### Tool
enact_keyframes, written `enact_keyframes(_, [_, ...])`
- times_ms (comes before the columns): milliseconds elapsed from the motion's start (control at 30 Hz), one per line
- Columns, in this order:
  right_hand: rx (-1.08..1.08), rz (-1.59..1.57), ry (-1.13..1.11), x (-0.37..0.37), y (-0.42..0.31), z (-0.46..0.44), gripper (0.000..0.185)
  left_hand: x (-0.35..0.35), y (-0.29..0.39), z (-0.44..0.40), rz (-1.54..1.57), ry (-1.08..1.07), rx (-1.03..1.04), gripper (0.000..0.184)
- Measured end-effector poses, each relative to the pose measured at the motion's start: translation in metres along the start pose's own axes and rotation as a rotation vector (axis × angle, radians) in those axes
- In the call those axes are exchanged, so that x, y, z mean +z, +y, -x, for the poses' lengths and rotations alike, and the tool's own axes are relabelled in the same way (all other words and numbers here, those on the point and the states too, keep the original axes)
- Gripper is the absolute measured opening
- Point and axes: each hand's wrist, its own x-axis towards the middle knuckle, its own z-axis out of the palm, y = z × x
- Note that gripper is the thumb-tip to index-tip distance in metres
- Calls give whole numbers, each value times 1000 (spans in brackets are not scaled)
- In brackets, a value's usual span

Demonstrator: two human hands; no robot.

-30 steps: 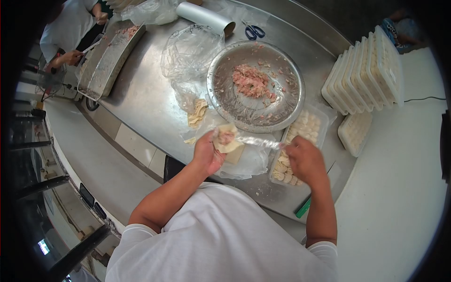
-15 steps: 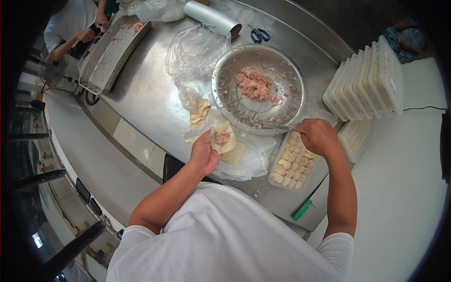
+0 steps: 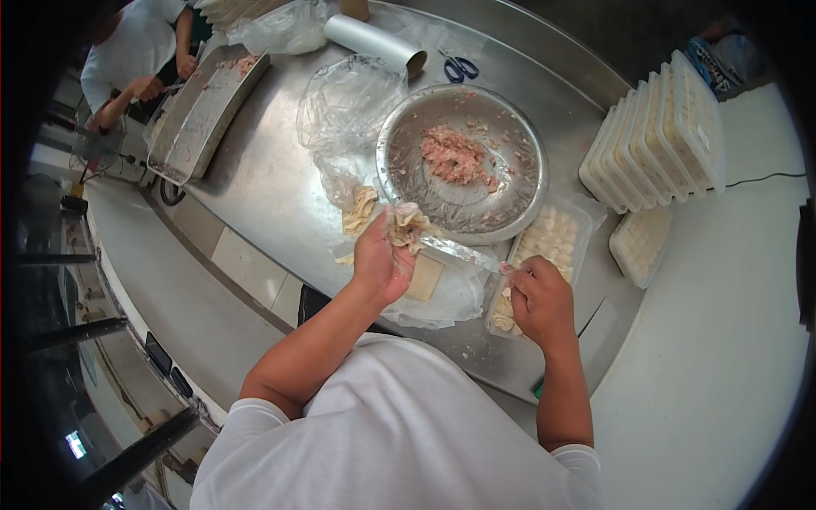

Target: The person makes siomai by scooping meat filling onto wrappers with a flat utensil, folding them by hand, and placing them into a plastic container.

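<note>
My left hand (image 3: 381, 268) is closed around a dumpling (image 3: 408, 225), its pale wrapper gathered up round the filling. In my right hand (image 3: 542, 302) is a flat metal spreading blade (image 3: 463, 252), gripped by its handle, with its tip against or very near the dumpling. Beneath my left hand, square wrappers (image 3: 425, 280) lie on plastic sheeting, and a folded pile of wrapper pieces (image 3: 360, 210) sits just beyond. A steel bowl (image 3: 542, 183) holds pink minced meat (image 3: 455, 155). Finished dumplings (image 3: 552, 231) fill a clear tray, partly hidden behind my right hand.
Stacked dumpling trays (image 3: 654, 140) stand at the right, near another tray (image 3: 642, 246). Beyond the bowl lie blue-handled scissors (image 3: 459, 67), a silver roll (image 3: 374, 42) and a clear plastic bag (image 3: 348, 106). A co-worker (image 3: 140, 51) works at a metal pan (image 3: 208, 119).
The blade has moved from the bowl's near rim leftward to the dumpling. My right hand has come down and left. The wrapper, flat and open before, is now gathered around the meat.
</note>
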Motion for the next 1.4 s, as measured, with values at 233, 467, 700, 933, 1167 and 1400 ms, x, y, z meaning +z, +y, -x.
enact_keyframes(233, [-9,-64,165,22,-1,-2,29,49,5,20,-49,-139,45,37])
enact_keyframes(467, [71,-355,232,-23,-15,0,29,23,5,18,-714,-155,181,45])
enact_keyframes(700, [112,-316,-10,-40,2,29,23,42,-1,15,-1862,-520,617,43])
enact_keyframes(933, [391,-516,207,-29,24,52,16,39,-33,-15,-1612,-446,457,13])
enact_keyframes(1167, [519,-1549,566,54,-14,44,28,61,-120,10,-815,-370,-113,21])
enact_keyframes(1400, [702,-1762,671,55,51,91,24,88,-131,-15,-1444,-1173,392,30])
